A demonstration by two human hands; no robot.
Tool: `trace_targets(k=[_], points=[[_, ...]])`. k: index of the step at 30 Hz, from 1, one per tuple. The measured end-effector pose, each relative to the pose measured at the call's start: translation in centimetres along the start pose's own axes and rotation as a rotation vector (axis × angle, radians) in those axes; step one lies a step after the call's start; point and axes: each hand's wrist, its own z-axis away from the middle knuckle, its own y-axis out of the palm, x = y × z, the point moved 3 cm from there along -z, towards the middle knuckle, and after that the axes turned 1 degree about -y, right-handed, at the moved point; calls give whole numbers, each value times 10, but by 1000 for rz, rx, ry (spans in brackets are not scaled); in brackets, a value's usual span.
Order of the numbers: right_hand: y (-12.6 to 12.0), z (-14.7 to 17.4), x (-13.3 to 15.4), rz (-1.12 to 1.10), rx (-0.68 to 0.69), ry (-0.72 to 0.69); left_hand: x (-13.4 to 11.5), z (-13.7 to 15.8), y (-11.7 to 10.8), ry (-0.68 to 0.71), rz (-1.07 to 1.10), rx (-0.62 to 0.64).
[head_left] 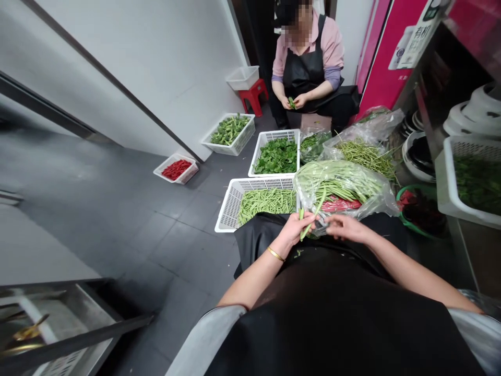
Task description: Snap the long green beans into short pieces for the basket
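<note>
On grey floor tiles (188, 245) we count four white baskets (228, 211); our left hand (298, 227) pinches long beans (321, 202), our right hand (346, 228) half-open, empty.

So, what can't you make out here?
From the head view:
How many long beans the left grip holds: it partly covers them.
Whether the right grip touches the plastic bag: blurred.
What's in the green basin: deep shadow.
The rightmost white crate: cut off by the picture's edge.

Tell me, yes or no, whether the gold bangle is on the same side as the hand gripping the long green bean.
Yes, the left hand grips the long green bean, and the gold bangle circles that wrist.
</note>
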Motion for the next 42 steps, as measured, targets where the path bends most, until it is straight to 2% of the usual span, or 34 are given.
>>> trace_targets(k=[2,4,6,7,8,10,12,15,18,20,22,23,24,26,28,31,33,34,36,37,38,39,40,42], points=[[-4,-5,16,-175,-112,-41,2,3,2,-46,-8,67],[0,-7,32,-210,-267,-149,4,3,3,-35,18,51],[9,-3,42,-110,-441,-252,5,0,-3,-4,96,-73],[14,-2,44,-50,-483,-275,6,-1,-7,2,139,-156],[20,-2,43,-11,-474,-268,7,-2,-12,5,175,-235],[32,-6,32,-14,-349,-170,7,-3,-19,41,187,-339],[42,-16,19,-54,-195,-42,6,-2,-20,140,67,-344],[47,-27,9,-10,-102,58,2,-1,-14,290,-279,-278],[37,-23,18,251,5,-27,0,-2,-12,296,-494,-235],[19,-11,28,536,-79,-144,-2,-2,-13,279,-576,-166],[0,3,35,786,-188,-230,-7,0,-10,304,-673,-36],[-6,8,35,863,-166,-260,-9,1,-7,327,-720,45],[-9,11,34,903,-86,-292,-10,3,-3,349,-756,121],[-9,12,31,876,45,-351,-11,5,5,364,-762,206],[-6,7,29,712,-34,-368,-7,5,12,299,-633,173],[0,-5,22,244,-308,-270,4,-3,16,154,-255,15],[6,-11,12,-24,-332,-183,8,-9,9,104,7,-126],[7,-12,7,-75,-261,-155,8,-12,1,92,127,-205],[5,-14,-2,2,29,-110,7,-17,-17,61,345,-330],[-1,-16,-9,92,175,-75,6,-18,-26,44,439,-354],[-10,-20,-16,198,265,-28,6,-19,-34,24,518,-348],[-23,-27,-23,321,276,33,7,-20,-40,7,576,-322],[-37,-37,-30,465,211,110,9,-20,-43,-17,613,-284],[-65,-65,-41,763,-35,265,15,-20,-42,-97,618,-188]])
